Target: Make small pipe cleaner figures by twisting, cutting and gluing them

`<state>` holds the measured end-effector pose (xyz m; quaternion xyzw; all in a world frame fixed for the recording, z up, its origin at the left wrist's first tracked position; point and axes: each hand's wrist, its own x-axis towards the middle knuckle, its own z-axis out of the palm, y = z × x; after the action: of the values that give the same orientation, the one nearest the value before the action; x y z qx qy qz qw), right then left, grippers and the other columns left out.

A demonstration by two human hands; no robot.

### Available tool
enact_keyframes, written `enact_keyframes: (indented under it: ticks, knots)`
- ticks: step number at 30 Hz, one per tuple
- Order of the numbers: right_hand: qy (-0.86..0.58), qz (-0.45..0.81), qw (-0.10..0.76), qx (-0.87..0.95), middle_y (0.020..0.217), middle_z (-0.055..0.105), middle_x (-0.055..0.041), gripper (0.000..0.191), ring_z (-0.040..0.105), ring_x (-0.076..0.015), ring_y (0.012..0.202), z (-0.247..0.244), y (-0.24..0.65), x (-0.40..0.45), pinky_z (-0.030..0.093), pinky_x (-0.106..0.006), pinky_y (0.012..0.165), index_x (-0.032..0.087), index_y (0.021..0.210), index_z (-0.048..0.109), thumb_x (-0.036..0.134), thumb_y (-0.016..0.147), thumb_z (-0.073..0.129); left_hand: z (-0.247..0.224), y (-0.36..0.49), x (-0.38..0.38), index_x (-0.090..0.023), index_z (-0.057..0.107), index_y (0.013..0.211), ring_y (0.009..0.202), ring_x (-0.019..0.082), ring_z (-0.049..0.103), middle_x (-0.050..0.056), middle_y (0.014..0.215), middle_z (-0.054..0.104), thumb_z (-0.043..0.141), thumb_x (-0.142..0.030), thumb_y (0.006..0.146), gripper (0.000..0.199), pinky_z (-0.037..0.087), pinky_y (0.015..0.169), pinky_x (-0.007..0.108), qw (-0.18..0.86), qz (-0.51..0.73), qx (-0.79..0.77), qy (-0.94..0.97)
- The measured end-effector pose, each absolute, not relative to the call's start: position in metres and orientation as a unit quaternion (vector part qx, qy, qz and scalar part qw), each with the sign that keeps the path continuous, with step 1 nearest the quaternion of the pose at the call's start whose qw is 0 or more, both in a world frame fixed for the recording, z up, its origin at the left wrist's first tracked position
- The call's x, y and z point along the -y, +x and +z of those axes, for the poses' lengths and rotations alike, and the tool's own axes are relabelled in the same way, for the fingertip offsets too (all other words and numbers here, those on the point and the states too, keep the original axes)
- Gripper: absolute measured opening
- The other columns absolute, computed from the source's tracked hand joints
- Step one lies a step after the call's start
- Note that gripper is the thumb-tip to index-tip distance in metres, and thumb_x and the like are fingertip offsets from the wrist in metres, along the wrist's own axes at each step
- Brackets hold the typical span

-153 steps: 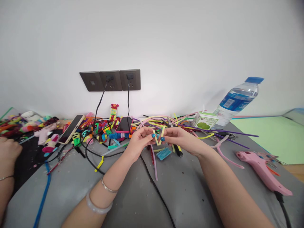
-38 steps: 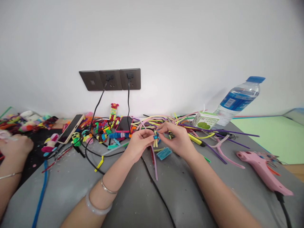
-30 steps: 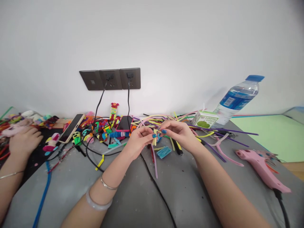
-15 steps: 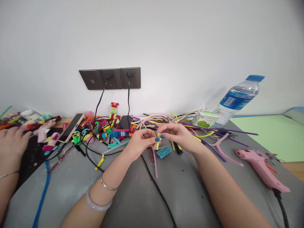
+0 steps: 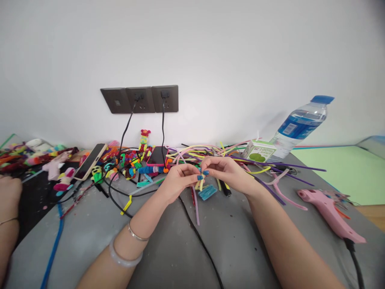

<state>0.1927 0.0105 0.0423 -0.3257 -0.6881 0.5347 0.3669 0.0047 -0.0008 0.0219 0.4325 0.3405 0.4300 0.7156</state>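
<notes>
Between my fingertips is a small yellow pipe cleaner piece point(image 5: 201, 184), bent or folded, its upper part covered by my fingers. My left hand point(image 5: 180, 180) pinches it from the left with thumb and forefinger. From the right, my right hand point(image 5: 226, 172) pinches the same piece, and the two thumbs nearly meet. Just below and to the right lies a blue bundle of short pipe cleaner pieces point(image 5: 207, 192) on the grey table. A lilac pipe cleaner point(image 5: 196, 206) hangs down below my left hand, lying on the tabletop.
Loose pipe cleaners point(image 5: 207, 151) spread behind my hands. A pink glue gun point(image 5: 332, 212), a juice box point(image 5: 259, 151) and a tilted water bottle point(image 5: 302, 126) are at right. Phones point(image 5: 91, 161), pipe cleaner figures point(image 5: 64, 179) and black cables lie left, near another person's hand point(image 5: 9, 196).
My hands stay nearly in place, the right shifting slightly; the yellow piece has turned a little between my fingers. The other person's hand at left has drawn back left and down.
</notes>
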Motion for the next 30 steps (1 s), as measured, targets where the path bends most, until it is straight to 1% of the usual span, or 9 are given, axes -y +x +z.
enact_keyframes:
  ticks: [6,9,11,13,18,20,24,27,30]
  knots:
    - [-0.332,0.468,0.389,0.721,0.085,0.065,-0.0046,0.022,0.061,-0.0173,0.081,0.039,0.190,-0.012,0.049,-0.030,0.075,0.017,0.082,0.068,0.039,0.084,0.067,0.021,0.004,0.002,-0.014,0.058,0.073,0.063,0.009,0.055,-0.002,0.069,0.059,0.089,-0.032,0.057,0.039,0.043,0.060,0.022,0.701,0.431,-0.350,0.448]
    - [-0.345,0.452,0.392,0.723,0.089,0.069,-0.0059,0.022,0.064,-0.0192,0.085,0.036,0.191,-0.015,0.050,-0.031,0.079,0.018,0.086,0.069,0.039,0.085,0.065,0.018,0.003,0.000,-0.016,0.055,0.078,0.065,0.008,0.055,-0.003,0.075,0.058,0.086,-0.029,0.061,0.038,0.043,0.059,0.021,0.688,0.439,-0.355,0.456]
    - [-0.372,0.431,0.380,0.729,0.091,0.069,-0.0060,0.021,0.064,-0.0193,0.086,0.035,0.193,-0.016,0.049,-0.030,0.078,0.017,0.088,0.069,0.037,0.085,0.062,0.016,0.001,-0.002,-0.016,0.055,0.082,0.065,0.008,0.055,-0.003,0.077,0.057,0.084,-0.027,0.062,0.037,0.043,0.060,0.021,0.673,0.446,-0.366,0.463]
    - [-0.409,0.395,0.335,0.751,0.087,0.069,-0.0049,0.018,0.062,-0.0179,0.080,0.034,0.197,-0.017,0.047,-0.028,0.072,0.017,0.087,0.068,0.032,0.085,0.060,0.014,-0.001,-0.004,-0.017,0.056,0.086,0.064,0.007,0.054,-0.004,0.077,0.056,0.083,-0.025,0.063,0.037,0.044,0.061,0.022,0.660,0.453,-0.376,0.466]
    - [-0.548,0.248,0.198,0.774,0.068,0.062,0.0006,0.012,0.055,-0.0145,0.062,0.030,0.210,-0.021,0.036,-0.024,0.058,0.018,0.082,0.067,0.021,0.081,0.056,0.013,-0.005,-0.008,-0.016,0.067,0.104,0.065,0.008,0.053,-0.004,0.075,0.053,0.081,-0.025,0.066,0.042,0.045,0.064,0.023,0.645,0.451,-0.390,0.479]
    - [-0.610,0.180,0.163,0.754,0.065,0.061,0.0004,0.010,0.054,-0.0146,0.061,0.028,0.213,-0.021,0.033,-0.025,0.056,0.019,0.077,0.067,0.021,0.081,0.057,0.013,-0.004,-0.008,-0.016,0.070,0.104,0.069,0.009,0.054,-0.002,0.077,0.054,0.080,-0.028,0.067,0.040,0.047,0.067,0.024,0.647,0.441,-0.389,0.485]
    - [-0.671,0.121,0.093,0.726,0.072,0.069,-0.0029,0.015,0.061,-0.0174,0.069,0.029,0.206,-0.018,0.033,-0.026,0.059,0.021,0.072,0.070,0.025,0.082,0.061,0.009,-0.001,-0.008,-0.015,0.072,0.094,0.075,0.012,0.059,0.004,0.087,0.062,0.081,-0.033,0.067,0.034,0.049,0.069,0.025,0.643,0.437,-0.390,0.494]
    - [-0.685,0.114,0.036,0.719,0.083,0.072,-0.0043,0.009,0.064,-0.0205,0.081,0.031,0.196,-0.013,0.033,-0.027,0.059,0.022,0.079,0.073,0.022,0.081,0.065,0.008,0.002,-0.007,-0.015,0.069,0.089,0.075,0.012,0.060,0.004,0.090,0.064,0.081,-0.036,0.067,0.033,0.050,0.066,0.024,0.638,0.439,-0.391,0.497]
    - [-0.683,0.114,0.025,0.721,0.090,0.072,-0.0044,0.009,0.065,-0.0204,0.086,0.032,0.191,-0.010,0.034,-0.027,0.060,0.021,0.086,0.072,0.018,0.081,0.066,0.009,0.002,-0.006,-0.015,0.066,0.085,0.077,0.013,0.062,0.003,0.089,0.064,0.081,-0.037,0.067,0.033,0.053,0.068,0.025,0.643,0.429,-0.391,0.500]
